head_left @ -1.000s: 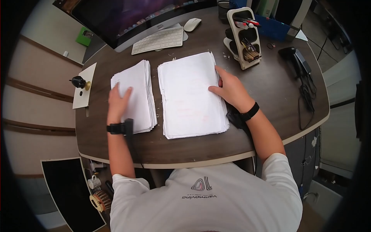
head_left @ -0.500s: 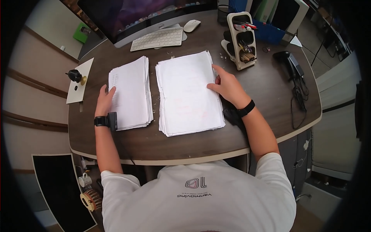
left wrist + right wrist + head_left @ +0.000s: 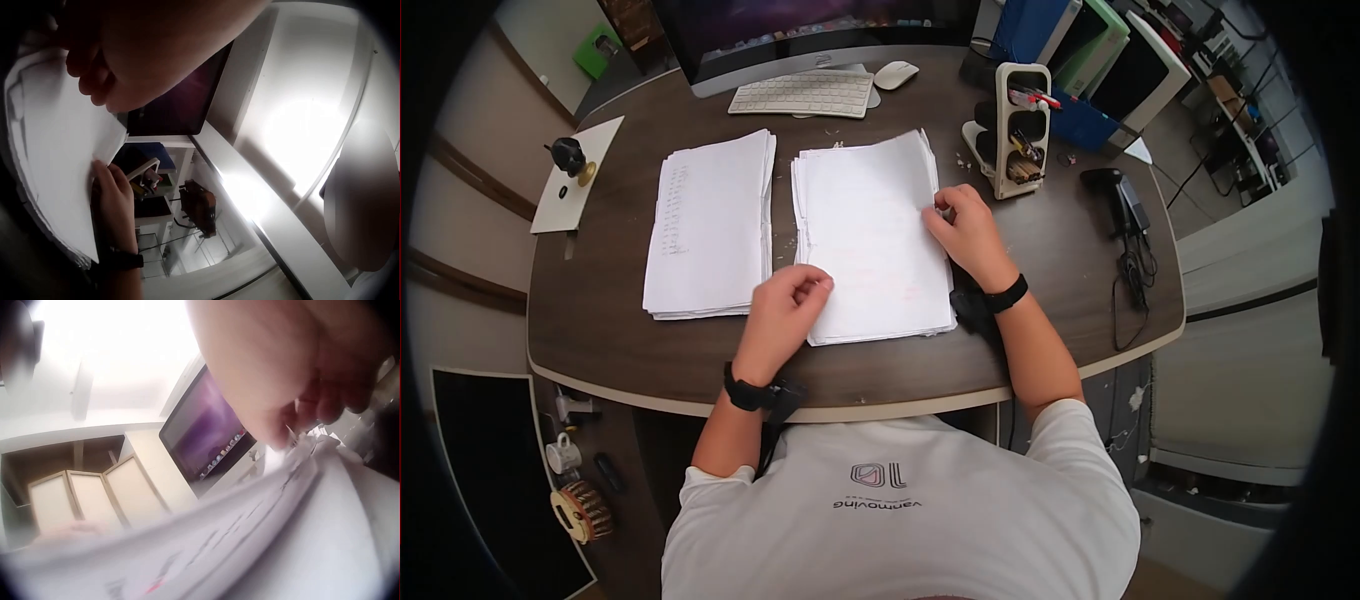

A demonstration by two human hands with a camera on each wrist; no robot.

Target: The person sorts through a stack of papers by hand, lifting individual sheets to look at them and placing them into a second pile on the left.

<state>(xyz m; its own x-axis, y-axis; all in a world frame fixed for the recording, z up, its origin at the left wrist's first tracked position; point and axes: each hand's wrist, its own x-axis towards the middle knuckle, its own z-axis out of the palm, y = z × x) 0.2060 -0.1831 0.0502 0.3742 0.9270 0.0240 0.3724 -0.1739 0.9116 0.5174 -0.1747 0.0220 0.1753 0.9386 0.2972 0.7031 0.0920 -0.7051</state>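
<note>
The right hand (image 3: 972, 235) pinches the right edge of the top paper on the right stack (image 3: 870, 240); in the right wrist view, its curled fingers (image 3: 306, 412) hold the edge of a raised sheet (image 3: 219, 544) with print on it. At that stack's lower left edge is the left hand (image 3: 785, 308), fingers curled and fingertips over the page. Whether it grips paper is hidden; the left wrist view shows its bent fingers (image 3: 97, 78) by the sheets (image 3: 56, 137). A second stack (image 3: 710, 225), handwriting on top, lies to the left.
Behind the stacks are a keyboard (image 3: 800, 94), a mouse (image 3: 896, 75) and a monitor (image 3: 820, 40). A pen holder (image 3: 1008, 130) stands at the back right. A black device with a cable (image 3: 1115, 200) lies at the right. At the left is a white board (image 3: 565, 200) with a small black object.
The left hand has moved right from the left stack to the right stack, and its fingers have curled. The right hand stays at the right stack's edge. The head view has shifted.
</note>
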